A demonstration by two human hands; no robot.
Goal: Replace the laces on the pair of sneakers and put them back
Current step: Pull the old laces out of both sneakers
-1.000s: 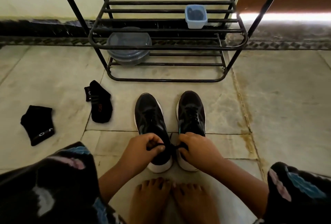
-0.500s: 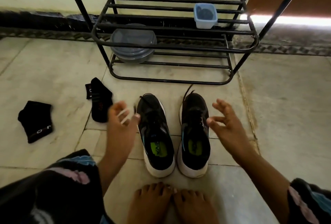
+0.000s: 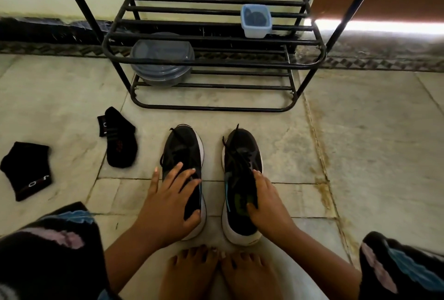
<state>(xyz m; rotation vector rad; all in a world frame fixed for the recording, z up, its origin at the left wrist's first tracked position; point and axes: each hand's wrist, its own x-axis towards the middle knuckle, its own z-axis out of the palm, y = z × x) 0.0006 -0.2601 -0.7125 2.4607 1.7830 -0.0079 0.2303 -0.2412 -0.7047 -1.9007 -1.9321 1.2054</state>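
Two black sneakers with white soles stand side by side on the floor, toes toward the rack. Both carry black laces with loose ends lying over the toes. My left hand lies over the left sneaker. Its fingers spread across the tongue and its thumb hooks the inner side near the heel. My right hand holds the right sneaker by its outer wall, thumb inside the opening on the green insole, fingers outside.
A black metal shoe rack stands just beyond the sneakers, holding a round lidded container and a small blue tub. Two black socks lie at left. My bare feet and knees frame the bottom.
A second ago both hands were pinching laces at the heels. Half a second ago they were lifted open beside the shoes. Now they have come down onto the sneakers, which stand slightly further apart.
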